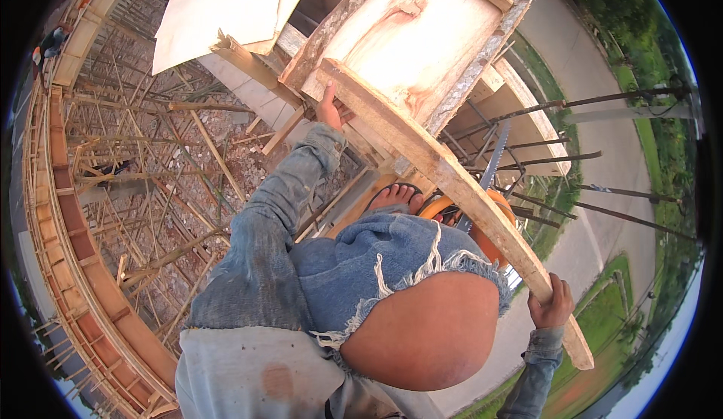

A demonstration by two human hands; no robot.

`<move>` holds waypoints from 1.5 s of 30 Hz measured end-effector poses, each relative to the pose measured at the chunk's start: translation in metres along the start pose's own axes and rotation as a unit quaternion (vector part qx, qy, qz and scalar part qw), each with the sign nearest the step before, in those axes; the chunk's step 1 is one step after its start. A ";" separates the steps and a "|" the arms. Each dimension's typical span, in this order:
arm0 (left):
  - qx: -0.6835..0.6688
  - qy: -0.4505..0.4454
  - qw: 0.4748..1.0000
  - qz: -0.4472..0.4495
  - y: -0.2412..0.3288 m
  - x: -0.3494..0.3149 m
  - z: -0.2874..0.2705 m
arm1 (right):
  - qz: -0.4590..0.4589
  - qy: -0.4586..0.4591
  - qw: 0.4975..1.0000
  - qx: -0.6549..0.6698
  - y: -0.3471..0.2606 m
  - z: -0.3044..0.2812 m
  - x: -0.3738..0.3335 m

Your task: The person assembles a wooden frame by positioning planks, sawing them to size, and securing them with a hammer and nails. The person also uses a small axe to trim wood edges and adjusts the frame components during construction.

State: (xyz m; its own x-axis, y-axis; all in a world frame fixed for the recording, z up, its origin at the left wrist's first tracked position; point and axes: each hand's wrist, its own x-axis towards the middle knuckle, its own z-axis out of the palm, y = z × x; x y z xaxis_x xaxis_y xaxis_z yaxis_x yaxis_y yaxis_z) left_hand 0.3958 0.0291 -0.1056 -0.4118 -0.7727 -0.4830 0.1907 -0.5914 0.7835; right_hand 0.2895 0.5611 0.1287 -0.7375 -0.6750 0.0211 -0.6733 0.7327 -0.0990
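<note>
A long wooden plank (pixel 444 167) runs slantwise in front of me, from the upper middle to the lower right. My left hand (pixel 329 110) grips its far end, with a finger lying along the edge and the others below. Close to the near end, my right hand (pixel 551 303) has its fingers wrapped round the plank. The far end overlaps a plywood panel (pixel 422 35) framed with rough timber strips. Beyond the plank's middle, a toothed saw blade (pixel 495 152) sticks up beside a rounded orange object (pixel 498 227), partly hidden by the plank.
My sandalled foot (pixel 395 197) is on timber by the panel. Pale plywood sheets (pixel 215 12) lie at the upper left. Dark steel bars (pixel 595 155) jut out to the right above a paved road (pixel 602 231). Below on the left are many wooden props (pixel 215 152) and a long formwork beam (pixel 83 253).
</note>
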 end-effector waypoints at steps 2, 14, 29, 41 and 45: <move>-0.032 -0.032 0.999 0.031 0.001 -0.004 0.003 | -0.008 -0.011 1.000 0.006 0.005 0.004 0.006; -0.035 0.039 0.996 0.076 -0.033 0.026 -0.023 | -0.011 -0.047 0.998 0.031 0.019 0.019 0.029; 0.036 0.044 0.997 0.047 -0.029 0.025 -0.021 | -0.031 -0.082 0.996 -0.006 0.034 0.021 0.062; 0.126 0.182 0.951 0.214 0.026 0.034 -0.031 | -0.012 -0.054 0.998 0.003 0.050 0.006 0.031; 0.176 0.203 0.935 0.231 0.001 0.035 -0.038 | -0.023 -0.058 0.998 0.008 0.047 0.008 0.032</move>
State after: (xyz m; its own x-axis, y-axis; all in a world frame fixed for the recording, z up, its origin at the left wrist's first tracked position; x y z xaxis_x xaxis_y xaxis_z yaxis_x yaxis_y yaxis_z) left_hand 0.4157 -0.0071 -0.1365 0.0283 -0.9931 -0.1136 -0.0697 -0.1154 0.9909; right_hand 0.2347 0.5730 0.1171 -0.6949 -0.7135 -0.0893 -0.7041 0.7004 -0.1169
